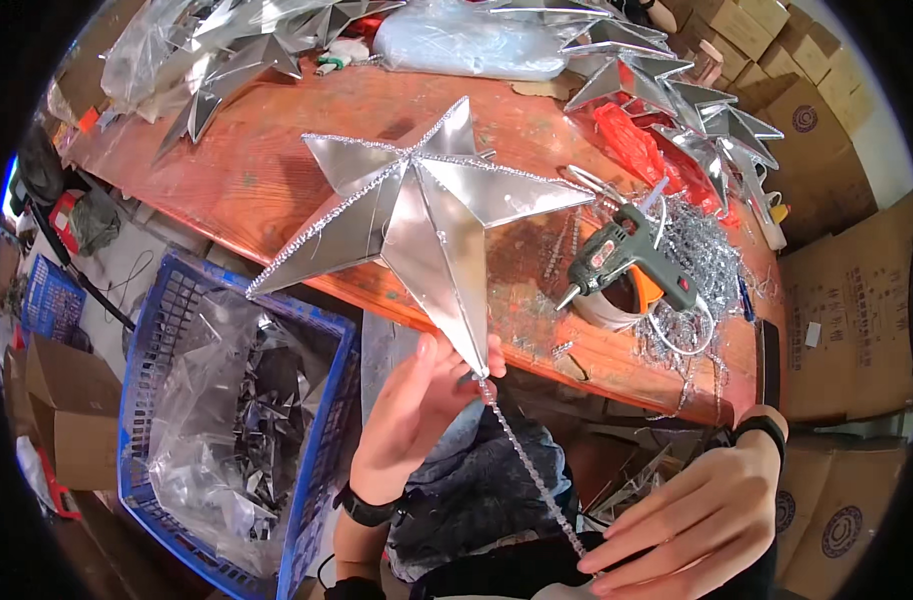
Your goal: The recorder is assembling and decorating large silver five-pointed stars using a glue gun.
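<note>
A large silver star [432, 255] leans over the front edge of the table, with glittery tinsel along several of its ridges. My left hand [417, 405] is closed around its lowest point, fingers behind and thumb alongside. From that tip a thin silver tinsel strand [532, 475] runs taut, down and to the right. Its other end meets the fingertips of my right hand [692, 515], which holds it low at the right; the thumb is hidden. A dark green glue gun [627, 258] lies right of the star, resting on a roll of tape [609, 308].
An orange-red wooden table [267, 195] carries a tinsel heap [697, 265], red plastic [642, 150], more silver stars [627, 85] and a clear plastic bundle [472, 40]. At the left stands a blue crate [317, 430] with bagged silver pieces. Cardboard boxes [847, 310] line the right.
</note>
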`<move>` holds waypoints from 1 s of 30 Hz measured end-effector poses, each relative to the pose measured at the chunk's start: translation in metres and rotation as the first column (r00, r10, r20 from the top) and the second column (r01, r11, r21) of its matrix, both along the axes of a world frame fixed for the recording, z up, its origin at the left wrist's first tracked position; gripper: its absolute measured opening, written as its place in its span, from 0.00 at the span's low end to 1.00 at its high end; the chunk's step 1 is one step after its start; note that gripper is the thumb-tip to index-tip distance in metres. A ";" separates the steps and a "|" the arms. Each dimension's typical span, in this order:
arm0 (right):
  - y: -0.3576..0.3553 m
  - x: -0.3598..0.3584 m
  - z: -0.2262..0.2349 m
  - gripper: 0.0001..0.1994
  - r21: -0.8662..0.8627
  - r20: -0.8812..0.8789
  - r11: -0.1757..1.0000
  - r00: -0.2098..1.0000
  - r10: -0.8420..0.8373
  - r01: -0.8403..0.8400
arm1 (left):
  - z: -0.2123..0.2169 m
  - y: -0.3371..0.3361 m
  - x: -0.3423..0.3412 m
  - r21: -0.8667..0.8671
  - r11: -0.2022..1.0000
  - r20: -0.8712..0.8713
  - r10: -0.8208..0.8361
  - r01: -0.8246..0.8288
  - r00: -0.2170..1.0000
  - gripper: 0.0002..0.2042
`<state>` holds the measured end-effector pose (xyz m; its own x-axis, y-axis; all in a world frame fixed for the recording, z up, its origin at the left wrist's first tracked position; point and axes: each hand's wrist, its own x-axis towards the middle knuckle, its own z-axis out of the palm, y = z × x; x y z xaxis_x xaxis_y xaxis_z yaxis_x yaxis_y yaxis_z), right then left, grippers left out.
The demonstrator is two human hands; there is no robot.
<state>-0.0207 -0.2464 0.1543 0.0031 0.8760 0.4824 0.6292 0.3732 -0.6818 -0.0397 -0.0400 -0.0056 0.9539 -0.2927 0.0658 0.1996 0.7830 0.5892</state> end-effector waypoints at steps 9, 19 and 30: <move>-0.007 0.004 0.006 0.07 -0.044 -0.065 0.996 0.995 -0.082 0.080 | -0.005 -0.003 0.009 -0.178 0.983 0.074 -0.031 0.044 0.997 0.17; -0.026 0.026 -0.013 0.08 0.151 -0.306 0.813 0.809 -0.502 0.562 | -0.005 -0.008 0.012 -0.212 0.977 0.025 -0.012 0.017 1.000 0.18; 0.020 0.108 0.003 0.06 -0.283 -0.383 0.720 0.614 -0.690 0.633 | -0.008 -0.003 0.012 -0.185 0.981 0.080 -0.044 0.058 0.996 0.15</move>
